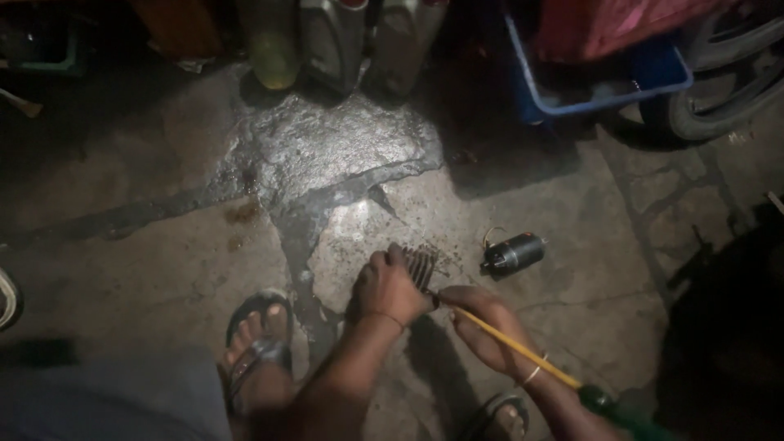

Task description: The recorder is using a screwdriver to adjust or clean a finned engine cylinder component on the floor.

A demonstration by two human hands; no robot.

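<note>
The finned metal part, dark and ribbed like a small engine cylinder, sits on the cracked stone floor just below the frame's centre, in the bright patch of light. The left hand lies over its 8 o'clock side, fingers curled and pressed onto the fins. The right hand sits at 4 o'clock from the part, fingers closed around a thin yellow rod whose tip meets the part's lower edge; the rod runs back toward 4 o'clock to a dark green handle.

To do this well, I judge the left hand should bear down firmly so the part cannot skid on the oily floor, and the rod should stay low, in line with the fins, worked in short strokes.

A small black cylindrical motor lies near, at 3 o'clock of the part, apart from both hands. Sandalled feet rest at 8 o'clock.
</note>
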